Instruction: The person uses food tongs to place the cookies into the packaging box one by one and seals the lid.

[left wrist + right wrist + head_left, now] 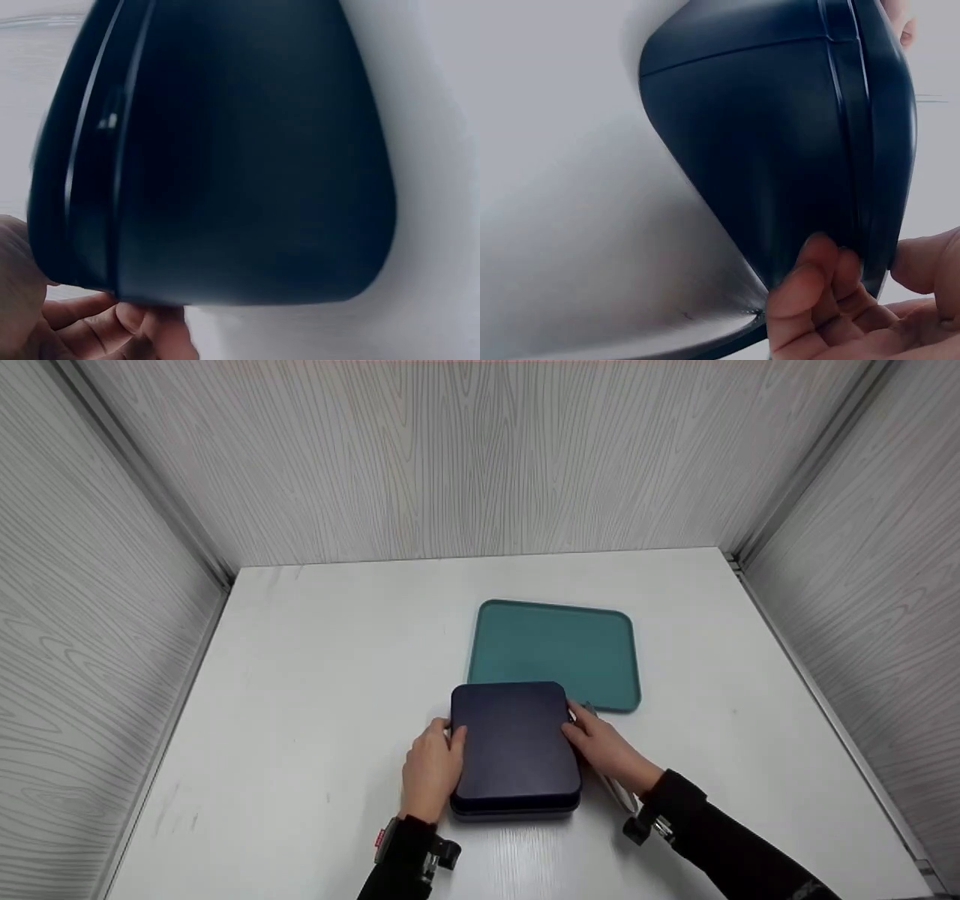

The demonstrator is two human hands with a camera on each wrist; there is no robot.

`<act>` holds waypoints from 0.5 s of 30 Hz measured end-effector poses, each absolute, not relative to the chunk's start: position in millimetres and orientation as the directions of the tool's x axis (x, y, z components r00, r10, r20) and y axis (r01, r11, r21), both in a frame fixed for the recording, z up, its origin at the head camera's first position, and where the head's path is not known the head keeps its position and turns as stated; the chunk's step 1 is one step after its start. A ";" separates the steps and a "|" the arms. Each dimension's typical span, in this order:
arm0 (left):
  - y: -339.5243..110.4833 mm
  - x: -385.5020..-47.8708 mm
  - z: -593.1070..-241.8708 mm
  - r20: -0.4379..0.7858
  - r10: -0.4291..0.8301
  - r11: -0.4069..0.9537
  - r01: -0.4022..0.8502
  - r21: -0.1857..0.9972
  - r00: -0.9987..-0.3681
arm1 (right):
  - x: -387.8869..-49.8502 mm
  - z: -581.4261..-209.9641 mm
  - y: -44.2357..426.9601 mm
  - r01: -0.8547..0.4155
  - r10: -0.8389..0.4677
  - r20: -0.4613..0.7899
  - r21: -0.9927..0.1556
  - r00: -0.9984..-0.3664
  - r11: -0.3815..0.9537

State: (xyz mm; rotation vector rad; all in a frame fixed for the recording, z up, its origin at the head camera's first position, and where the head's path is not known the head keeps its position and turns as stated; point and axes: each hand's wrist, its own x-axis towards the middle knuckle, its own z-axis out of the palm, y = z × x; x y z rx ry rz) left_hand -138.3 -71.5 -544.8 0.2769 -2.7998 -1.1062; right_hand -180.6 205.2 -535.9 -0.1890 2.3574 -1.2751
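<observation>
A dark navy lidded box (516,742) with rounded corners is between both hands, its lid on. My left hand (433,770) grips its left side, thumb along the lid's edge; in the left wrist view, curled fingers (127,326) show at the box's side. On the opposite side my right hand (611,748) holds the box near its far right corner. Its thumb and fingertips (799,289) pinch the wall and lid rim in the right wrist view. Whether the box touches the table is unclear.
A green tray (559,649) lies behind the box, which hides its near left corner. Beneath the right hand and wrist runs a thin pale object with a dark edge (621,793), mostly hidden. Wood-grain panels (465,457) enclose the white table (322,682) at back and sides.
</observation>
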 end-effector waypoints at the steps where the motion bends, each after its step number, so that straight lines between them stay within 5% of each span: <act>1: -71.7 -138.3 -544.6 0.044 -0.211 0.712 -0.123 0.691 -0.977 | -180.1 -536.0 205.7 0.089 -0.335 -0.321 -0.825 -0.886 0.557; 15: -73.3 -137.0 -541.5 -0.026 -0.196 0.696 -0.158 0.701 -0.980 | -175.5 -539.4 209.7 0.138 -0.359 -0.340 -0.864 -0.869 0.485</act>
